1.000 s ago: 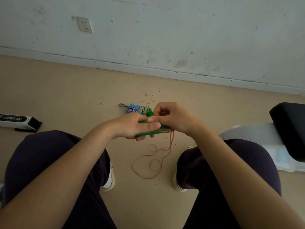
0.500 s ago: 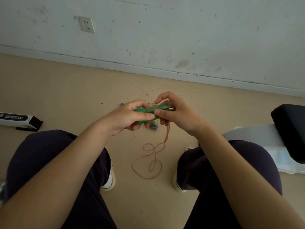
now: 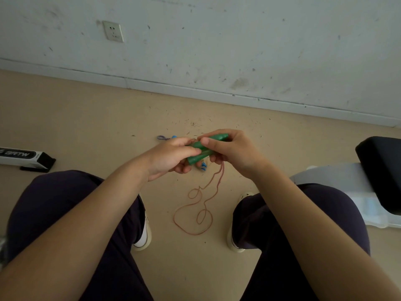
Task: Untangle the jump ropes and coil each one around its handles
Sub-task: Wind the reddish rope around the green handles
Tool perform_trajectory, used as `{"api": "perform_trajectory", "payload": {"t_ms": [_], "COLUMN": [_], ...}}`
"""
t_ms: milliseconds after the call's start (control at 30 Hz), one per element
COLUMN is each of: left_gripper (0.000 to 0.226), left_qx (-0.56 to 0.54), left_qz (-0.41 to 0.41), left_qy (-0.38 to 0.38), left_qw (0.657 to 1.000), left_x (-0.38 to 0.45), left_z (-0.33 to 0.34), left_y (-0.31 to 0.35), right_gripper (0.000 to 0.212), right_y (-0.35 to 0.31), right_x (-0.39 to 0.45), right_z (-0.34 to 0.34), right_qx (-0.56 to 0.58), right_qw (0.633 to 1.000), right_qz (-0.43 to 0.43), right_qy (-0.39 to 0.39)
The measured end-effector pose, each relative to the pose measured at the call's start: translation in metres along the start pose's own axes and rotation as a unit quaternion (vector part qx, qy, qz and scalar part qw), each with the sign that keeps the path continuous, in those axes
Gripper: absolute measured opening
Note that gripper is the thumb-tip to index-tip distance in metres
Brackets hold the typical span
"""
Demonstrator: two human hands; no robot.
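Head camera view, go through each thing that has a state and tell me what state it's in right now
Pair of green plastic handles: side by side, gripped by both hands.
Thin reddish-brown rope: hanging from the handles, loose loops on the floor, uncoiled.
Left hand: gripping the handles.
Right hand: gripping the handles.
Blue and white striped rope: on the floor, mostly hidden.

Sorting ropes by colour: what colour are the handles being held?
Green handles, clearest in the head view.

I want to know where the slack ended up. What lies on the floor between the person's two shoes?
In the head view, loose loops of the thin reddish rope lie on the bare floor between the left shoe and right shoe, trailing down from the green handles.
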State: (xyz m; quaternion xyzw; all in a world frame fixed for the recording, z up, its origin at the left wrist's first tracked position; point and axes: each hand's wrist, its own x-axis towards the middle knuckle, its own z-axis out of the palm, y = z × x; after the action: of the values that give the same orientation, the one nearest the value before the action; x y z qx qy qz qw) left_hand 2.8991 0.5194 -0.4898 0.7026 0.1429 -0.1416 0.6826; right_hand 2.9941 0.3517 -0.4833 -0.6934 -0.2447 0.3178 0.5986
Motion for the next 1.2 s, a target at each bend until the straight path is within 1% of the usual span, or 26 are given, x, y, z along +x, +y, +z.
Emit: {"api": "perform_trajectory", "payload": {"t_ms": [100,200,300,367,500,533,600,667,733,833,900,967,1033,1133,1200], "left_gripper": [0.022,0.026,0.018,0.015,0.012,0.013,0.018,0.02,0.022,0.037,0.044,0.036,0.021,0.006,0.008], "left_qx": [-0.001,0.027,0.048,0.046,0.045,0.029,-0.042,-0.105,-0.118,-0.114,-0.13,-0.133,-0.13,-0.11,-0.06], "left_qz": [0.001,0.001,0.003,0.017,0.063,0.07,0.083,0.101,0.112,0.12,0.124,0.129,0.123,0.101,0.094], "left_qy": [-0.026,-0.061,-0.085,-0.086,-0.051,-0.033,0.013,0.05,0.063,0.043,0.026,0.03,0.061,0.127,0.169], "left_qw": [1.0,0.998,0.995,0.995,0.996,0.997,0.996,0.988,0.985,0.985,0.983,0.982,0.982,0.981,0.979], "left_x": [-0.001,-0.002,-0.004,-0.006,-0.006,-0.005,-0.003,0.0,0.001,0.0,-0.002,-0.002,-0.001,0.003,0.006], "left_z": [-0.001,-0.004,-0.005,-0.005,-0.001,-0.001,-0.004,-0.011,-0.015,-0.012,-0.01,-0.008,-0.008,-0.009,-0.012], "left_y": [0.001,0.001,0.001,0.002,0.001,0.001,0.002,0.003,0.003,0.001,0.003,0.004,0.004,0.001,-0.001], "right_gripper": [0.025,0.025,0.027,0.028,0.045,0.043,0.031,0.02,0.016,0.019,0.02,0.023,0.026,0.02,0.017], "right_y": [-0.001,-0.002,-0.004,-0.004,-0.006,-0.006,-0.004,0.0,0.003,0.004,0.003,0.001,-0.002,-0.006,-0.006], "right_x": [-0.001,-0.002,-0.003,-0.003,-0.003,-0.002,0.0,0.002,0.003,0.003,0.002,-0.001,-0.002,-0.003,-0.003], "right_z": [-0.003,-0.005,-0.004,-0.004,-0.001,-0.001,-0.001,-0.002,-0.002,0.002,0.006,0.01,0.013,0.013,0.011], "right_qx": [-0.019,-0.031,-0.03,-0.02,0.048,0.062,0.067,0.038,-0.017,-0.109,-0.152,-0.195,-0.233,-0.259,-0.267], "right_qw": [1.0,0.999,0.999,0.999,0.998,0.997,0.997,0.999,0.999,0.992,0.988,0.98,0.971,0.965,0.963], "right_qz": [-0.009,-0.006,-0.001,0.002,0.029,0.037,0.037,0.022,0.012,0.023,0.03,0.043,0.047,0.016,-0.003], "right_qy": [-0.013,-0.024,-0.032,-0.035,-0.033,-0.026,-0.007,0.011,0.035,0.054,0.025,-0.018,-0.041,-0.042,-0.036]}}
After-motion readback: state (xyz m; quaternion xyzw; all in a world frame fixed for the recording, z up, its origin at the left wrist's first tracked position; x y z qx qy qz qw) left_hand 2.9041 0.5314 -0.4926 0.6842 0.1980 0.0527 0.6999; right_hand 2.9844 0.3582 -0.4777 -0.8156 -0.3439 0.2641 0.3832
